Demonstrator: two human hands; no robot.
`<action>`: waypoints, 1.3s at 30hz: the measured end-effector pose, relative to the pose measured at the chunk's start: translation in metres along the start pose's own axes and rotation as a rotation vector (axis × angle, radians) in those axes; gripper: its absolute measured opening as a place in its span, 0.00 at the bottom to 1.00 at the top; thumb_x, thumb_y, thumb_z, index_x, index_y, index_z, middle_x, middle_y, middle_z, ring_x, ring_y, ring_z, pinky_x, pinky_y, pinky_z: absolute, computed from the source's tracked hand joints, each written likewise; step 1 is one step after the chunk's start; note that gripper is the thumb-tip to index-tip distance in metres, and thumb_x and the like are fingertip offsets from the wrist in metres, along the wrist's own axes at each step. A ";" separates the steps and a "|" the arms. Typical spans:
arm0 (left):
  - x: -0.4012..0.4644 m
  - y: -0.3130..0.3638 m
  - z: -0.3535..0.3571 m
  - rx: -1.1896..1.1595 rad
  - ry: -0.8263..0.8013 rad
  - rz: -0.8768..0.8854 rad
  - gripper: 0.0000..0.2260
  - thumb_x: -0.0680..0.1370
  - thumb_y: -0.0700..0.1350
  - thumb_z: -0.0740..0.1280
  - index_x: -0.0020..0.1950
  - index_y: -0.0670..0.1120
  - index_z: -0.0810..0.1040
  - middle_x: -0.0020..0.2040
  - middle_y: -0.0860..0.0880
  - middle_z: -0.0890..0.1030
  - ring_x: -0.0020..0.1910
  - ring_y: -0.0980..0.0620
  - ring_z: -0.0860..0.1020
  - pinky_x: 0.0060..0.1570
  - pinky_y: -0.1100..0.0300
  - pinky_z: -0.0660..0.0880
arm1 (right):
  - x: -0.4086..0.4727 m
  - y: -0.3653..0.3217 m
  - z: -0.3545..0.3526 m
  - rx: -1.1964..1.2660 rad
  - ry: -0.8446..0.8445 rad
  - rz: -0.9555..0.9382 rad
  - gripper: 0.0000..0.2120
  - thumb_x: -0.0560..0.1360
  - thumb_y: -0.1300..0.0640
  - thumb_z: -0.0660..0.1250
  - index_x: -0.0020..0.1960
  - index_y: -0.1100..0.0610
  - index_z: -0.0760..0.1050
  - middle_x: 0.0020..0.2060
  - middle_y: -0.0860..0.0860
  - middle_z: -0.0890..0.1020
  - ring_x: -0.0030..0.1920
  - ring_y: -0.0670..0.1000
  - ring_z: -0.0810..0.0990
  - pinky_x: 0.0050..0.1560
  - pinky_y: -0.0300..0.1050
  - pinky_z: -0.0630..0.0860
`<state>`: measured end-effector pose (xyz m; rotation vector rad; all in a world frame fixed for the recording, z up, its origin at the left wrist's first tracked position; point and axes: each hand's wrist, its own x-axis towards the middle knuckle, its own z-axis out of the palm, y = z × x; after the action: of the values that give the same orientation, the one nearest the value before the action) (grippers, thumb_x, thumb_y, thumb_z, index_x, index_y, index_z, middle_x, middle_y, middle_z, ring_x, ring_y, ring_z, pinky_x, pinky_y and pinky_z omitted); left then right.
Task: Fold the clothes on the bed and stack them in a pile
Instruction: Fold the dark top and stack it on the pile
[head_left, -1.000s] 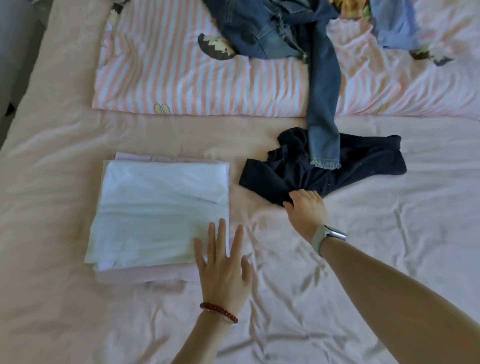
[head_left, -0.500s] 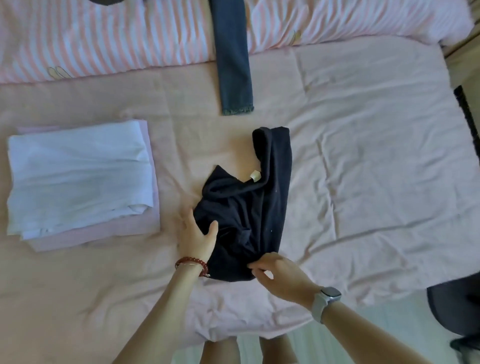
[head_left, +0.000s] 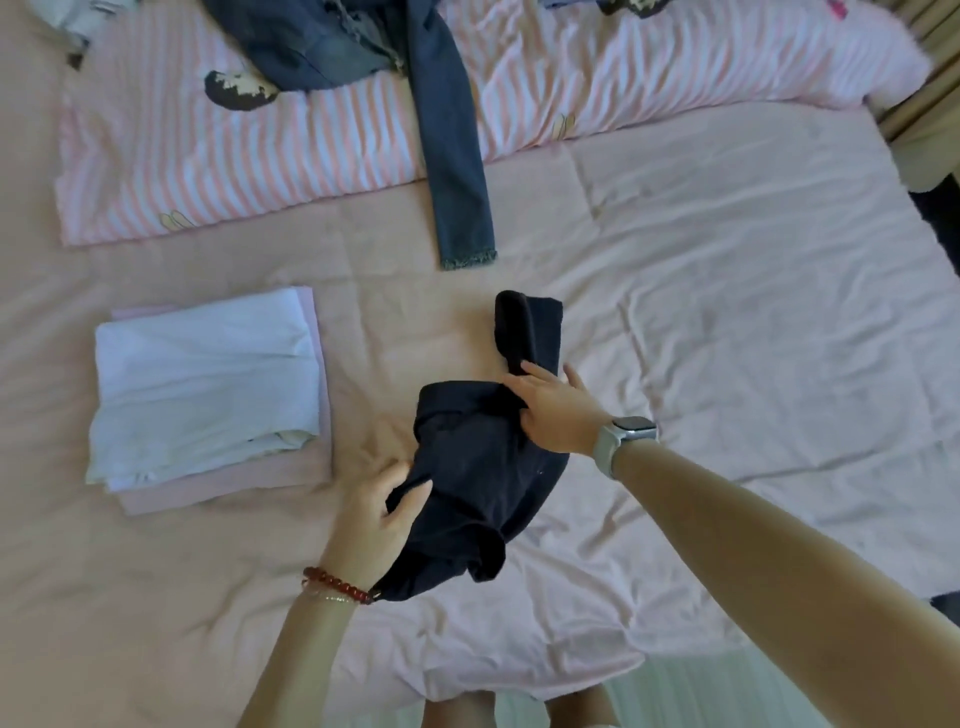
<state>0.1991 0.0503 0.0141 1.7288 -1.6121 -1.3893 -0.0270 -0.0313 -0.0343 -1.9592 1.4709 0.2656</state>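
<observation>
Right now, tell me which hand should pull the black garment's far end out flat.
The right hand. It already lies on the black garment just below the bunched far end, nearest that part. The left hand grips the near edge by the folded pile and can anchor it.

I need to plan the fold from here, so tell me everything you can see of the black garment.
The black garment is dark, soft, matte cloth, crumpled and unfolded, lying mid-bed on the pink sheet, right of the folded pile and apart from it. A narrow part runs toward the pillows; the bulk is bunched near the person. The left hand has a grip on its left edge, lifting it; the right hand holds it where the narrow part joins. What kind of garment it is cannot be told.
</observation>
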 end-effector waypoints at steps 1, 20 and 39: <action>-0.001 -0.006 -0.004 0.161 -0.049 -0.073 0.07 0.77 0.46 0.64 0.41 0.45 0.77 0.44 0.49 0.74 0.42 0.50 0.75 0.43 0.56 0.71 | 0.002 0.003 -0.002 -0.010 -0.074 0.026 0.25 0.77 0.61 0.54 0.73 0.50 0.60 0.71 0.50 0.65 0.74 0.51 0.53 0.73 0.56 0.47; 0.129 0.029 0.084 0.628 -0.222 0.193 0.26 0.79 0.44 0.60 0.75 0.51 0.56 0.76 0.49 0.55 0.74 0.48 0.54 0.66 0.50 0.63 | -0.088 -0.007 0.075 0.446 0.120 0.447 0.27 0.74 0.35 0.56 0.69 0.45 0.60 0.44 0.48 0.79 0.47 0.52 0.78 0.40 0.43 0.69; 0.194 0.072 0.180 0.940 -0.608 0.322 0.06 0.74 0.44 0.64 0.38 0.50 0.68 0.71 0.55 0.65 0.64 0.47 0.66 0.51 0.56 0.65 | -0.135 0.029 0.140 1.305 0.062 0.690 0.32 0.72 0.60 0.67 0.69 0.54 0.54 0.53 0.51 0.76 0.49 0.50 0.77 0.35 0.29 0.71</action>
<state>-0.0203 -0.0857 -0.0782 1.3510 -3.0807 -1.1069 -0.0694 0.1551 -0.0808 -0.4159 1.6438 -0.4014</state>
